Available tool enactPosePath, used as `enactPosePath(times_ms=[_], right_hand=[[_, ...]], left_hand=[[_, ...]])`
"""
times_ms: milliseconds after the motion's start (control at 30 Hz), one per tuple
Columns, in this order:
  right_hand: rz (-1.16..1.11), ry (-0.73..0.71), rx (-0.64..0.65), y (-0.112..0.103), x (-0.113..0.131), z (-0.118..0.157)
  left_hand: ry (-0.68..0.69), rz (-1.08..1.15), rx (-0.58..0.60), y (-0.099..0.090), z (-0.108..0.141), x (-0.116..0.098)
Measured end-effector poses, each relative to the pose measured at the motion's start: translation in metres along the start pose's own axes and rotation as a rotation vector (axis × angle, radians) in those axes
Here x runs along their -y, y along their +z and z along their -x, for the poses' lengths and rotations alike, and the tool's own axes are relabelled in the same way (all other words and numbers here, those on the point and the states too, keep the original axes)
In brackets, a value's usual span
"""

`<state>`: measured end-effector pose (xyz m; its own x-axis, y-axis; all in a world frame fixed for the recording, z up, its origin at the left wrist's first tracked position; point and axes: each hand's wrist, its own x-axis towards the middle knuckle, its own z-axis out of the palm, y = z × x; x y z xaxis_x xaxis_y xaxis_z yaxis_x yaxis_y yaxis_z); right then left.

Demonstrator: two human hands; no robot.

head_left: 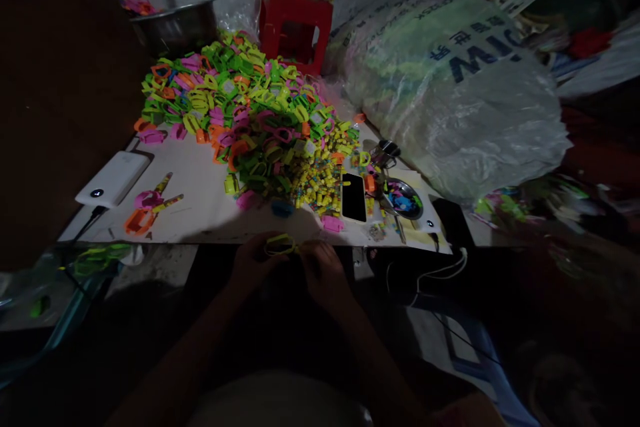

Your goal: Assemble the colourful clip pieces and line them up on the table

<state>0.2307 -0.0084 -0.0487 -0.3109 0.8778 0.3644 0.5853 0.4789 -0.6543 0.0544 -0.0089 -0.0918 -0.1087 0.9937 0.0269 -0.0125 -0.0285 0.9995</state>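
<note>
On the left, a white rectangular power bank (pixel 113 180) with a dark cable, then a pink-and-orange plastic piece (pixel 149 202) with patterned strips. Mid-table, a big heap of green, pink, yellow and orange plastic pieces (pixel 220 97) stands between the hands and a red plastic stool (pixel 296 30). Rightward come small yellow parts (pixel 320 180), a white-edged phone with a dark screen (pixel 353 197), a round metal dish (pixel 413 205) of coloured bits.

And here, at the table's front edge, a yellow-green, looped plastic piece (pixel 280 244): the left hand (pixel 251 259) holds it, the right hand (pixel 323 265) pinches narrow at its right end.

White tabletop (pixel 175 173), bulging translucent sack (pixel 450 93) at right, dim room.
</note>
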Motion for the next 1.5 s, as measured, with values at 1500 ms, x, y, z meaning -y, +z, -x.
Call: enactPosePath(times_ms=[1500], right_hand=[[0.521,-0.117,0.156,0.000,0.006,0.001]], left_hand=[[-0.269,0.013,0.103,0.003,0.003,-0.016]])
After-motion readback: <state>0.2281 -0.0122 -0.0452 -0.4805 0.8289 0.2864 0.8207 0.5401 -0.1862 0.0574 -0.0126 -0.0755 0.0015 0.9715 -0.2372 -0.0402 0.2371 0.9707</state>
